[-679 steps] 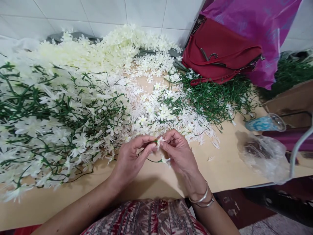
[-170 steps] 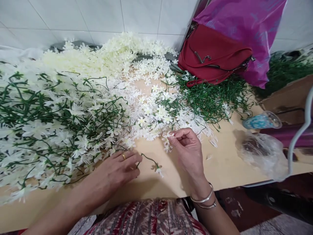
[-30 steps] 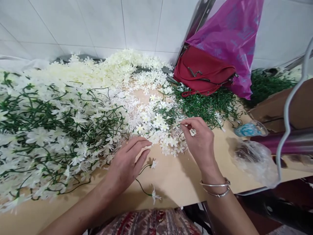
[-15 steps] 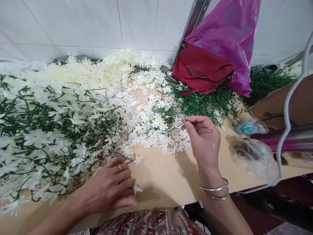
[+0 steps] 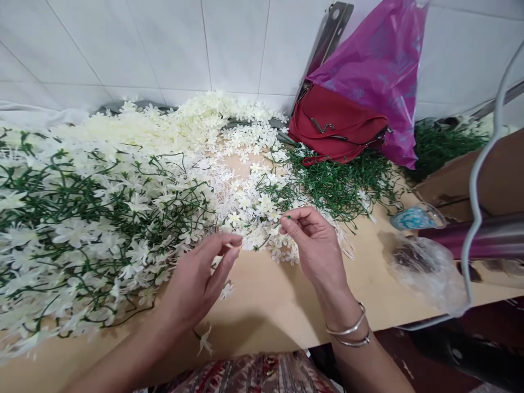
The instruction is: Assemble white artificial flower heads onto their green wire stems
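My right hand (image 5: 321,251), a bangle at its wrist, pinches a thin green artificial flower stem (image 5: 289,217) between thumb and forefinger. It is above the middle heap of white flower heads (image 5: 266,204). Facing it across a small gap, my left hand (image 5: 196,270) has thumb and forefinger brought together; something tiny and whitish shows at the tips, too small to name. To its left spreads a large heap of white artificial flowers on green stems (image 5: 102,218). A loose flower (image 5: 204,341) lies at the table's front edge. White thread-like stamens (image 5: 223,188) lie between the heaps.
Cream flower heads (image 5: 172,128) line the tiled wall. Behind the green stems (image 5: 339,183) rest a red handbag (image 5: 338,128) and a purple plastic bag (image 5: 376,71). At right are a clear plastic bag (image 5: 429,267), a blue-patterned container (image 5: 413,218) and a grey cable (image 5: 475,196).
My left hand has risen from the table's front and moved right, bringing its thumb and forefinger together. My right hand has shifted left with the green stem.
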`<state>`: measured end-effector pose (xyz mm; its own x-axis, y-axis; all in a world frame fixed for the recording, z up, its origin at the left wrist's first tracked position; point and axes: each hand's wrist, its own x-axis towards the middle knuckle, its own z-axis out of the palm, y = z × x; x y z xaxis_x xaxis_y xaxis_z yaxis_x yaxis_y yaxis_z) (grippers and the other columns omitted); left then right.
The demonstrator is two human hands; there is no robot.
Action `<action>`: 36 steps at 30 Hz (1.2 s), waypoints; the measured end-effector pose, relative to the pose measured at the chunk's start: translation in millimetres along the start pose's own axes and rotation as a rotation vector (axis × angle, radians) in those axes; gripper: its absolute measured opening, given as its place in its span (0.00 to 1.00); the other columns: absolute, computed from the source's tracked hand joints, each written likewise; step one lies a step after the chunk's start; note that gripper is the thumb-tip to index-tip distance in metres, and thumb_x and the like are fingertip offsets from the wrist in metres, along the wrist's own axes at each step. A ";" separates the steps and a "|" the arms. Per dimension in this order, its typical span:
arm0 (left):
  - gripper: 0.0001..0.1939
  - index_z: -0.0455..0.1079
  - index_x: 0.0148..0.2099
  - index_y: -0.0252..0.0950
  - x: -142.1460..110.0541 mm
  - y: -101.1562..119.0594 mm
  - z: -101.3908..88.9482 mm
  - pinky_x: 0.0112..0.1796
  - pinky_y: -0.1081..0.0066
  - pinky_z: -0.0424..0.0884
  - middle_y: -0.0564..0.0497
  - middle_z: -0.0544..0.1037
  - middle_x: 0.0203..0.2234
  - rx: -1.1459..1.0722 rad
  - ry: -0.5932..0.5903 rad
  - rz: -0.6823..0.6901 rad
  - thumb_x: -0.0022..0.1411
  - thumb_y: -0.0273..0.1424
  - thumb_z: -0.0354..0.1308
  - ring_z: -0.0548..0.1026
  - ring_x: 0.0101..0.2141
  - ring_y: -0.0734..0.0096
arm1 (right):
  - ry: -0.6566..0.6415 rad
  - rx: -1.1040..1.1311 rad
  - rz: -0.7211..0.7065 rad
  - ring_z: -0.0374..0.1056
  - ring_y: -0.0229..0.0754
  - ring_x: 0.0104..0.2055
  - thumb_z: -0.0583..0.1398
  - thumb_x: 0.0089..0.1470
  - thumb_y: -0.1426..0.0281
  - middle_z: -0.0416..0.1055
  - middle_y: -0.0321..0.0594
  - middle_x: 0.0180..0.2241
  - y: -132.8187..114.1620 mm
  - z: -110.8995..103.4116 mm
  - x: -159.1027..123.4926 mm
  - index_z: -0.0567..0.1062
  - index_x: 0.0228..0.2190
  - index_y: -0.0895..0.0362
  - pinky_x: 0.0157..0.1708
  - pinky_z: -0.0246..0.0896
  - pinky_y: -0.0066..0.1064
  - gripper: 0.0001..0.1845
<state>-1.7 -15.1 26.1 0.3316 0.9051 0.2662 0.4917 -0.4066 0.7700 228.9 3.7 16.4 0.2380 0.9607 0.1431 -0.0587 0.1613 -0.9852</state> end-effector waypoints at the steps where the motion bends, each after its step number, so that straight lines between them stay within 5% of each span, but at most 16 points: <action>1: 0.13 0.74 0.55 0.39 6.4 3.8 4.3 0.44 0.66 0.75 0.46 0.84 0.47 -0.160 -0.037 -0.132 0.77 0.38 0.53 0.84 0.44 0.62 | -0.015 0.039 0.024 0.71 0.37 0.30 0.71 0.55 0.69 0.75 0.32 0.29 1.3 3.3 -0.9 0.80 0.34 0.52 0.34 0.66 0.30 0.05; 5: 0.19 0.77 0.53 0.37 28.1 5.0 22.6 0.42 0.65 0.77 0.45 0.85 0.41 -0.726 -0.173 -0.456 0.70 0.45 0.62 0.85 0.40 0.62 | -0.044 0.080 0.058 0.71 0.36 0.32 0.72 0.54 0.69 0.77 0.33 0.31 6.4 13.1 -6.8 0.80 0.33 0.51 0.34 0.67 0.29 0.05; 9: 0.17 0.79 0.47 0.36 31.9 -3.0 37.1 0.44 0.67 0.77 0.49 0.84 0.36 -0.894 -0.113 -0.507 0.59 0.39 0.73 0.82 0.37 0.67 | -0.088 0.086 0.091 0.72 0.37 0.35 0.71 0.56 0.66 0.78 0.35 0.35 12.6 15.3 -11.3 0.81 0.35 0.50 0.36 0.68 0.29 0.05; 14: 0.14 0.77 0.45 0.35 27.1 -6.1 43.2 0.45 0.69 0.76 0.50 0.84 0.36 -0.864 -0.056 -0.467 0.60 0.37 0.72 0.81 0.38 0.70 | -0.253 0.113 0.256 0.67 0.37 0.27 0.71 0.54 0.65 0.74 0.31 0.27 20.0 16.3 -12.8 0.81 0.39 0.50 0.27 0.62 0.29 0.10; 18: 0.13 0.74 0.46 0.36 25.5 -7.9 43.4 0.39 0.71 0.74 0.51 0.83 0.35 -0.795 -0.066 -0.443 0.63 0.36 0.69 0.80 0.36 0.70 | -0.223 0.027 0.206 0.71 0.38 0.32 0.70 0.54 0.68 0.76 0.33 0.30 22.3 15.0 -12.3 0.80 0.35 0.52 0.34 0.65 0.32 0.05; 23: 0.12 0.74 0.47 0.37 22.7 -9.8 37.1 0.29 0.72 0.70 0.49 0.83 0.31 -0.623 -0.167 -0.405 0.66 0.38 0.64 0.80 0.31 0.67 | 0.084 -0.105 -0.003 0.70 0.40 0.36 0.69 0.56 0.69 0.76 0.36 0.34 18.3 1.3 -5.5 0.80 0.36 0.53 0.40 0.66 0.33 0.05; 28: 0.07 0.76 0.45 0.38 19.7 -8.2 29.2 0.40 0.63 0.77 0.46 0.83 0.39 -0.347 -0.283 -0.174 0.69 0.33 0.61 0.83 0.38 0.63 | 0.359 -0.115 -0.106 0.73 0.42 0.38 0.70 0.57 0.65 0.78 0.39 0.37 20.1 -18.3 5.0 0.80 0.41 0.54 0.43 0.69 0.36 0.10; 32: 0.08 0.76 0.50 0.40 24.3 -3.1 27.4 0.49 0.58 0.76 0.44 0.81 0.49 -0.190 -0.198 -0.038 0.71 0.32 0.58 0.80 0.48 0.60 | 0.292 -0.082 -0.066 0.74 0.42 0.36 0.70 0.57 0.66 0.78 0.37 0.33 20.2 -15.8 3.9 0.80 0.38 0.53 0.41 0.70 0.36 0.08; 36: 0.14 0.74 0.55 0.39 34.8 3.2 33.0 0.46 0.62 0.78 0.45 0.82 0.46 -0.440 -0.134 -0.255 0.73 0.39 0.58 0.81 0.44 0.63 | 0.070 -0.078 -0.100 0.75 0.43 0.42 0.69 0.57 0.73 0.79 0.38 0.38 13.8 -0.1 -6.8 0.81 0.33 0.51 0.46 0.71 0.38 0.04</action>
<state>38.1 11.0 18.7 0.3599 0.9329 -0.0157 0.1949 -0.0587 0.9791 226.5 -0.6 1.8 0.3058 0.9222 0.2368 0.0439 0.2348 -0.9711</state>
